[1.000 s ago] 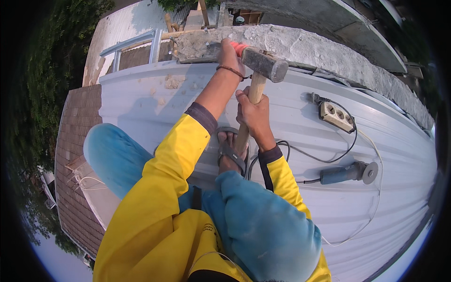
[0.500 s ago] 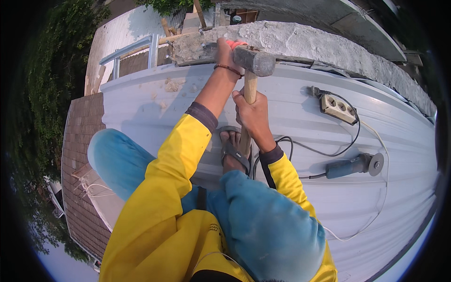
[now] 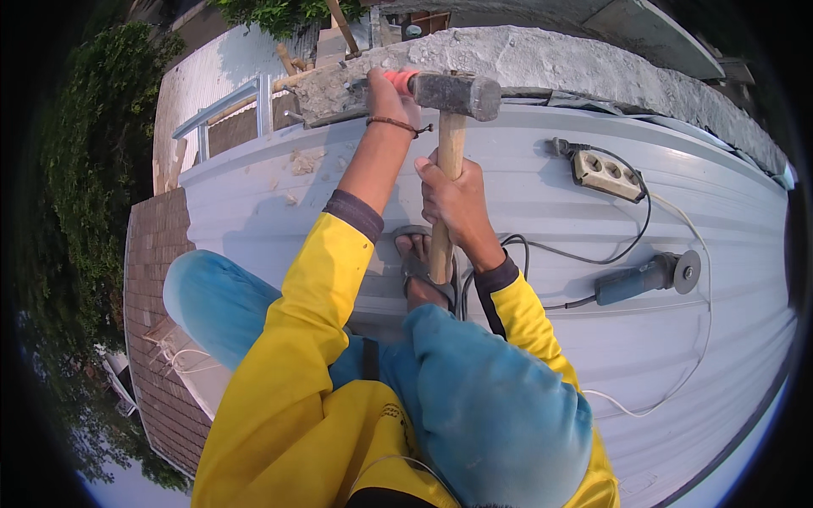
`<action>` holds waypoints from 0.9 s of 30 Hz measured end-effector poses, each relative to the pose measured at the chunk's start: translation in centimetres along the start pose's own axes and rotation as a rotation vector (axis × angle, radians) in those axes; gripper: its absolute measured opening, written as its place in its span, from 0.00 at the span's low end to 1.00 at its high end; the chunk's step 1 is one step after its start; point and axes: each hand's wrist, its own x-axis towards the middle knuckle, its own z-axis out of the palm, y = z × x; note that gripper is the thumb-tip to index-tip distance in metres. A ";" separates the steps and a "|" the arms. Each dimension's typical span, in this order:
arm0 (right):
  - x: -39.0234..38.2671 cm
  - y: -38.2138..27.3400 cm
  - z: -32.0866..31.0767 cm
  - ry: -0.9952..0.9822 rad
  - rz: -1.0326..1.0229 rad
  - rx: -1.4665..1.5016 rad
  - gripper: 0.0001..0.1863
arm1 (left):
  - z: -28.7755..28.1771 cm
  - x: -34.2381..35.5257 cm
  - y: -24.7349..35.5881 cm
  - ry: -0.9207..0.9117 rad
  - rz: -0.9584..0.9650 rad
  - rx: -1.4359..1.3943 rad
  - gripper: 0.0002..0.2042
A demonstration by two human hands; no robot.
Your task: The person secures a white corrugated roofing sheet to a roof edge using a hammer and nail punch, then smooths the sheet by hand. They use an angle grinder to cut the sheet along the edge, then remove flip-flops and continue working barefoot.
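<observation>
My right hand is wrapped round the wooden handle of a sledgehammer, palm side toward me. Its heavy grey head lies at the right end of a chisel with an orange-red grip. Around that grip my left hand is closed, just above the broken left end of a rough concrete ledge. The chisel's blade is hidden by my hand. Whether hammer and chisel touch, I cannot tell.
An angle grinder with its disc lies on the corrugated metal roof at the right. Beyond it sits a power strip with trailing cables. Rubble bits lie near the ledge. A metal frame stands left, and my sandalled foot is below the hammer.
The hammer head has shifted a little away from me and right relative to my left hand, uncovering more of the chisel's grip. Both hands keep their hold. The whole view has tilted slightly.
</observation>
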 end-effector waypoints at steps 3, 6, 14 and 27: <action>-1.4 -0.9 -0.5 0.002 -0.286 0.102 0.13 | 0.1 0.0 -0.7 0.094 0.071 0.026 0.12; -0.7 -1.2 0.2 0.058 -0.462 0.246 0.14 | -0.2 0.2 -0.6 0.066 0.079 -0.021 0.12; -0.4 0.3 -0.5 0.012 0.000 0.056 0.12 | -0.7 0.8 0.0 0.027 -0.003 -0.039 0.12; 0.3 -0.1 0.2 -0.030 0.030 0.105 0.10 | -0.2 1.2 0.4 0.019 -0.033 -0.074 0.12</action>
